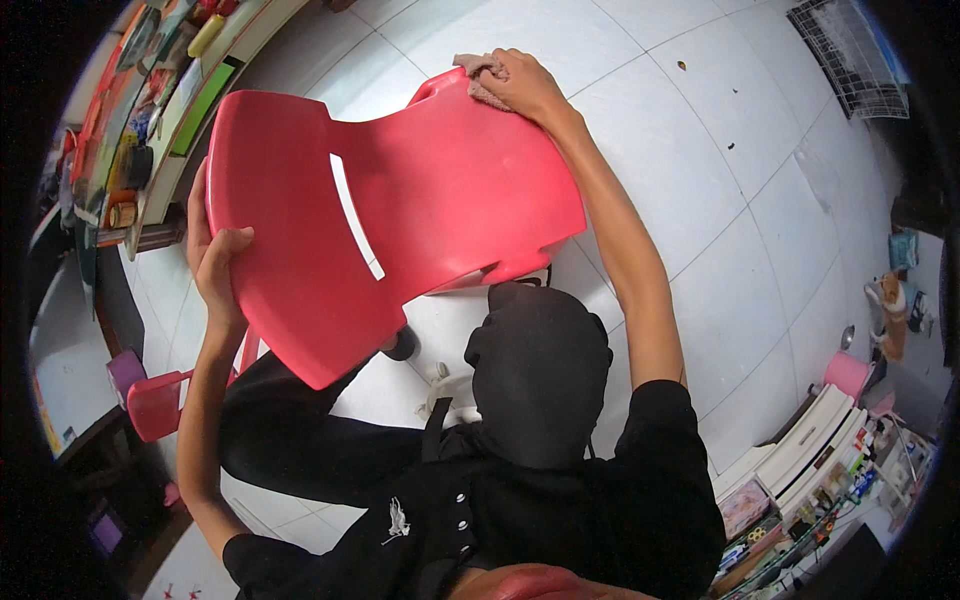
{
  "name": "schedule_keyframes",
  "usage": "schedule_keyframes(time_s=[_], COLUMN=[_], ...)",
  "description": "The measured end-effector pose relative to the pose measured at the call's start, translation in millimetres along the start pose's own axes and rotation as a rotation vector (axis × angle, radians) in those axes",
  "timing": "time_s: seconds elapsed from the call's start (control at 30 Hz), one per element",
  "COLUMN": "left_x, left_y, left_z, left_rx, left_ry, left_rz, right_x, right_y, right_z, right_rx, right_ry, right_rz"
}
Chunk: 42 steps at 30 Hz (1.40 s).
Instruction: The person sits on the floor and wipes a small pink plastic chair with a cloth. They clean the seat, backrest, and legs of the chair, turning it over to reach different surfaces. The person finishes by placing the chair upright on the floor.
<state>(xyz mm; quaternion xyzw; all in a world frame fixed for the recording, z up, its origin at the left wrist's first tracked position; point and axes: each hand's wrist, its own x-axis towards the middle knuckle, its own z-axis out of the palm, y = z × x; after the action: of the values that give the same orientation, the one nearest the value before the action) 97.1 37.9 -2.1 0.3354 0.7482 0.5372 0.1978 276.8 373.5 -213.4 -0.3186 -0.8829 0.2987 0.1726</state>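
A red plastic child's chair (pixel 465 180) is tipped in front of me, its smooth surfaces facing up. Through a narrow curved slot in it, the white floor shows. My left hand (pixel 217 259) grips the outer edge of the broad panel at the left, thumb on top and fingers partly hidden behind. At the far corner on the other side, my right hand (pixel 521 82) presses a crumpled brownish cloth (pixel 484 79) against the chair's edge. Its fingers are bunched around the cloth. The chair's underside is mostly hidden.
White floor tiles (pixel 697 217) surround the chair, with small dark bits on them. Cluttered shelves (pixel 169 135) stand at the left. Another red plastic seat (pixel 154 405) is beside my left arm. A wire rack (pixel 847 60) lies far right; white drawers (pixel 806 442) stand lower right.
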Motion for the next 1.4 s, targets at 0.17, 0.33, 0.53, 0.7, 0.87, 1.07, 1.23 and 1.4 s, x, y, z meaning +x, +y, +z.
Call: schedule_keyframes(time_s=[0.17,0.33,0.53,0.7,0.87,1.07,1.23,1.4], left_x=[2.4,3.6,1.4,3.6,8.1,5.9,5.9,-3.2], left_y=[-6.0,-14.7,-8.4,-11.3,-17.9,-12.2,-19.9,-6.9], left_z=[-5.3,-10.3,-7.2,-8.4,-10.8,-7.3,-18.2,-1.8], left_rx=[0.029,-0.040,-0.020,-0.028,-0.001,0.038,0.053,0.016], left_ry=[-0.011,-0.031,-0.026,-0.025,-0.025,-0.038,-0.035,-0.027], left_rz=[0.026,-0.024,-0.056,-0.042,-0.047,-0.013,0.002,-0.036], right_x=[3.2,-5.6,-82.8,-160.4,-220.9,-271.1,-269.1,-237.5], right_y=[7.6,6.0,-1.5,-0.8,-27.9,-33.3,-58.1,-64.1], right_z=[3.1,-5.5,-17.6,-7.4,-3.0,42.2,27.5,42.9], right_rx=[0.049,0.330,0.617,0.408,0.072,0.527,0.994,0.779], right_ry=[-0.034,-0.085,-0.005,0.030,0.280,0.444,0.426,0.610], right_rz=[-0.066,0.181,0.319,0.307,0.132,0.161,0.361,0.587])
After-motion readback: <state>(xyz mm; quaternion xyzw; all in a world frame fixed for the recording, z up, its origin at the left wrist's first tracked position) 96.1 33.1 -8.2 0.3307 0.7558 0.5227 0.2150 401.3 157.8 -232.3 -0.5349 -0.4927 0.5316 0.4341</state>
